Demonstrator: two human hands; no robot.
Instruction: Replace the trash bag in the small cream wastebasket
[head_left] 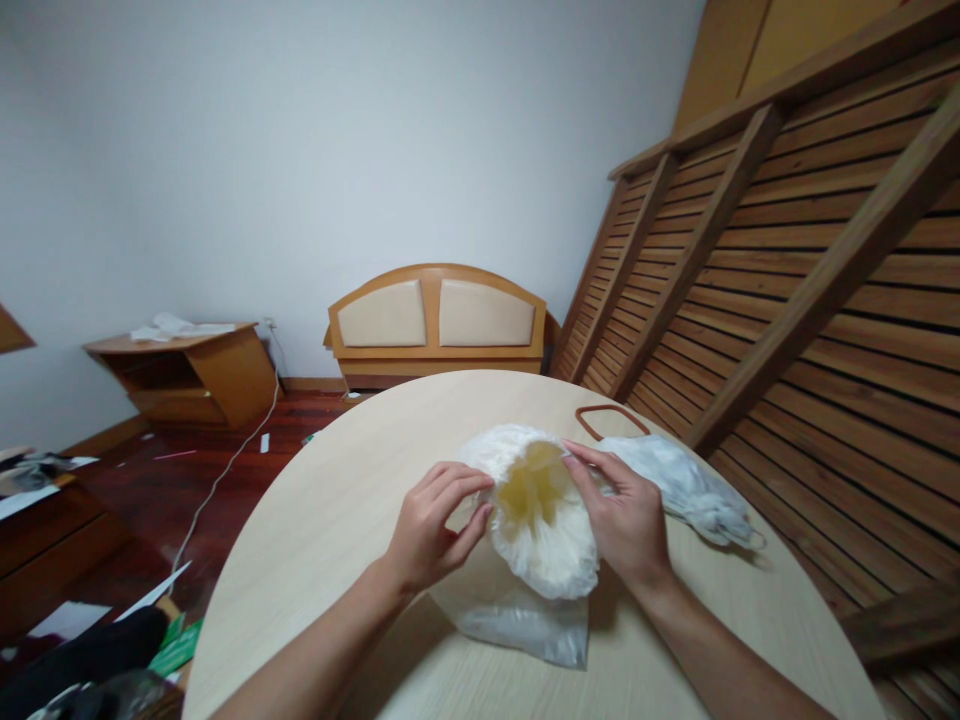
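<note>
A white, ruffled plastic cover (555, 560) with a yellowish inside stands at the middle of the round table (337, 500), its opening turned toward me. My left hand (435, 520) pinches its left rim between thumb and fingers. On the opposite side my right hand (622, 505) grips the upper right rim, thumb against the edge. Beneath the cover, a clear plastic bag (525, 630) lies flat on the table. What the cover surrounds, if anything, is hard to make out.
Right of my right hand lies a bundled whitish plastic bag (690, 490), with a brown rounded frame (589, 408) behind it. Wooden slatted panels (750, 280) lean along the right. A headboard (435, 312) stands beyond the table, a low cabinet (187, 375) at the left.
</note>
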